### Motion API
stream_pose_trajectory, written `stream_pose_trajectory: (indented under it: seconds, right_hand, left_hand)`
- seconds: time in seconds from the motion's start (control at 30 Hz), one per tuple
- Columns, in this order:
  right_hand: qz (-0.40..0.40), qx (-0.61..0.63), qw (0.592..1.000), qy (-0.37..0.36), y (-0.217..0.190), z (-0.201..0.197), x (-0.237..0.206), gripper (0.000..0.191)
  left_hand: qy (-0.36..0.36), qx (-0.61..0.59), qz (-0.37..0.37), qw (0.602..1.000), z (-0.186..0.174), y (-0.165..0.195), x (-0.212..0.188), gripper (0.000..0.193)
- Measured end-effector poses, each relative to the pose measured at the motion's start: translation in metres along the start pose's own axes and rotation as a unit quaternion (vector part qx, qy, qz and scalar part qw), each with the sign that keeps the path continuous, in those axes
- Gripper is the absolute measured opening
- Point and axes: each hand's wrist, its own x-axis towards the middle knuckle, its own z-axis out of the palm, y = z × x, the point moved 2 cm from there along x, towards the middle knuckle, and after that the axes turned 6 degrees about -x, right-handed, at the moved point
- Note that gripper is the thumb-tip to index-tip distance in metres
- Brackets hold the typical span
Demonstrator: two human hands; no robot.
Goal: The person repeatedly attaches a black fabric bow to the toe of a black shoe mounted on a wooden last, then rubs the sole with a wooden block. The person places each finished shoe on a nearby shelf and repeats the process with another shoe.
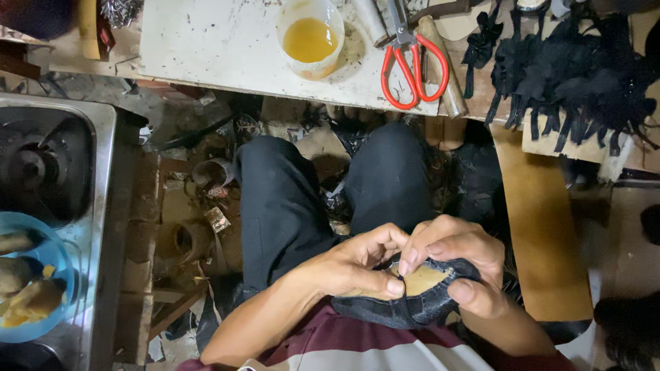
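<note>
Both my hands hold a black shoe upper [405, 306] with a tan inner lining over my lap. My left hand [354, 264] pinches its edge between thumb and forefinger. The fingers of my right hand [457, 264] curl over the top while its thumb presses the outer side. My knees in black trousers [289, 199] lie below.
A white worktable [220, 48] ahead carries a cup of amber glue [311, 38], red-handled scissors [412, 65] and a heap of black straps [577, 75]. At left a steel tray [89, 227] holds a blue bowl [38, 288]. Scraps litter the floor; a wooden board [543, 227] stands at right.
</note>
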Motion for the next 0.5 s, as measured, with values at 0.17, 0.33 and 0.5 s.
stream_pose_trajectory:
  seconds: [0.17,0.33,0.5]
  right_hand:
    - [0.004,0.018,0.999,0.035,0.006,-0.002,0.004,0.039]
    - [-0.005,-0.003,0.996,0.085,0.016,-0.012,0.004,0.037]
    - [0.033,-0.206,0.961,0.179,0.039,-0.024,0.013,0.035]
  left_hand:
    - [-0.003,0.011,-0.003,1.0,-0.021,-0.005,0.002,0.055]
    - [-0.036,0.124,-0.052,0.99,-0.023,0.012,-0.013,0.093]
    - [0.141,0.511,-0.073,0.845,-0.004,0.047,-0.02,0.108]
